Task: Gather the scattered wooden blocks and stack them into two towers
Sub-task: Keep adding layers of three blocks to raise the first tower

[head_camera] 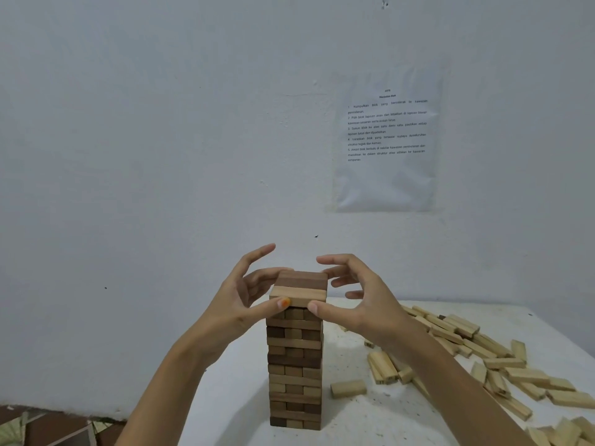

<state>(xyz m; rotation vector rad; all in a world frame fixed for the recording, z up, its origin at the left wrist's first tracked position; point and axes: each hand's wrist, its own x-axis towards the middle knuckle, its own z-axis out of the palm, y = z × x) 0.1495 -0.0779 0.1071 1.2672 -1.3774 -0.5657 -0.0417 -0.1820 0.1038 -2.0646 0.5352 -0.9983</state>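
A tall tower of wooden blocks stands on the white table, made of light and dark layers laid crosswise. Its top layer has a pale block at the front and darker ones behind. My left hand is at the tower's left side, thumb tip pressed on the front of the pale block, fingers spread and reaching behind the top layer. My right hand is at the right side, thumb on the same front face, fingers curved loosely beside the top. Neither hand grips a block.
Several loose pale blocks lie scattered over the table's right half, one block alone near the tower's base. A printed sheet hangs on the wall behind. Tiled floor shows past the table's left edge.
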